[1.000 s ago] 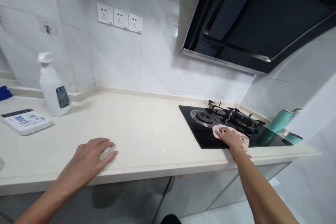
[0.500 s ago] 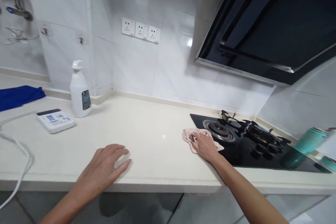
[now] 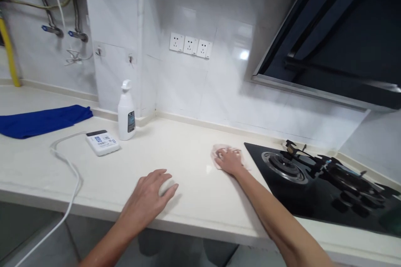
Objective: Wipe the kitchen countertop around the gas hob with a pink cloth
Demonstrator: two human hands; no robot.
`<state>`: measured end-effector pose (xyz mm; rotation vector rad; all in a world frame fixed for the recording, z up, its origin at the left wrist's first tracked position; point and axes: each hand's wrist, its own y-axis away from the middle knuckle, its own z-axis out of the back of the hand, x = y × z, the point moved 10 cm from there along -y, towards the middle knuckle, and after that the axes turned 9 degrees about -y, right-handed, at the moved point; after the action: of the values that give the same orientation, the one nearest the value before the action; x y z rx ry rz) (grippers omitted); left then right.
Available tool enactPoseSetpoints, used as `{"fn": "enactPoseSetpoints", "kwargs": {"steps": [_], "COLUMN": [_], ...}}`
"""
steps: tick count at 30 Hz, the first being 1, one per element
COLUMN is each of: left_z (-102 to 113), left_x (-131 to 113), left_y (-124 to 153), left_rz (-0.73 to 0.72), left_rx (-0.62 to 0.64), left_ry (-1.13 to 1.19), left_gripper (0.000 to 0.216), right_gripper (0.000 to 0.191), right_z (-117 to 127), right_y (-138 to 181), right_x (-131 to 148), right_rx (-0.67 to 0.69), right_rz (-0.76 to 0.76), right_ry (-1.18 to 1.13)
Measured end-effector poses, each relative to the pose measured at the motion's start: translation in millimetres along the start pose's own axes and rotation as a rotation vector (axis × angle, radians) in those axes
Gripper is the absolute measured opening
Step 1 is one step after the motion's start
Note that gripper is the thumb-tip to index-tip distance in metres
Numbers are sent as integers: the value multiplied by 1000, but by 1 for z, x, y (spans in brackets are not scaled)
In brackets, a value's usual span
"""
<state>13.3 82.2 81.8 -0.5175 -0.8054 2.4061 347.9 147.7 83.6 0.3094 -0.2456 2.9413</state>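
Under my right hand [image 3: 231, 162] a pale pink cloth [image 3: 216, 152] is bunched and pressed against the cream countertop [image 3: 184, 150]. The cloth lies just left of the black gas stove [image 3: 278, 192], apart from its edge, and is slightly blurred. My left hand [image 3: 152, 192] is over the front part of the counter, fingers spread and curved, holding nothing. Beyond it stand a white spray bottle [image 3: 125, 112] and a white box-shaped device [image 3: 103, 144] with a dark end and a cable.
A blue cloth [image 3: 46, 121] lies at the left on the counter. The white cable [image 3: 77, 179] runs over the front edge. Three wall sockets [image 3: 190, 45] are on the tiled wall. A dark range hood [image 3: 338, 37] overhangs the stove. Pipes with valves [image 3: 77, 35] are at upper left.
My right hand has slid the pink cloth leftward and back, off the stove's edge onto the counter. The view has swung left. My left hand stays open over the counter.
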Motion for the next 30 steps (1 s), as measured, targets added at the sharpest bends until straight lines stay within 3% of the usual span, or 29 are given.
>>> {"fn": "enactPoseSetpoints", "kwargs": {"steps": [5, 7, 9, 11, 14, 20, 25, 30], "left_z": [-11, -14, -16, -17, -17, -20, -19, -22], "left_x": [17, 23, 29, 32, 28, 18, 12, 15], "left_y": [-6, -8, -9, -12, -16, -18, -20, -20], "left_rz": [103, 125, 144, 147, 126, 142, 124, 112], "left_rx": [94, 112, 130, 141, 185, 357, 402, 407], "left_ry": [47, 53, 51, 37, 17, 14, -34, -48], "left_gripper": [53, 55, 58, 61, 63, 60, 58, 61], "right_gripper": [56, 59, 58, 54, 46, 32, 38, 43], "right_z": [-25, -31, -31, -25, -6, 39, 59, 89], "right_y": [71, 108, 139, 157, 170, 223, 279, 333], "right_x": [142, 183, 199, 187, 128, -47, -167, -314], "right_rx": [86, 99, 80, 28, -86, -329, -515, -423], "right_rz": [390, 569, 684, 689, 562, 176, -5, -624], "right_ry": [-81, -120, -149, -171, -195, -132, 18, 213]}}
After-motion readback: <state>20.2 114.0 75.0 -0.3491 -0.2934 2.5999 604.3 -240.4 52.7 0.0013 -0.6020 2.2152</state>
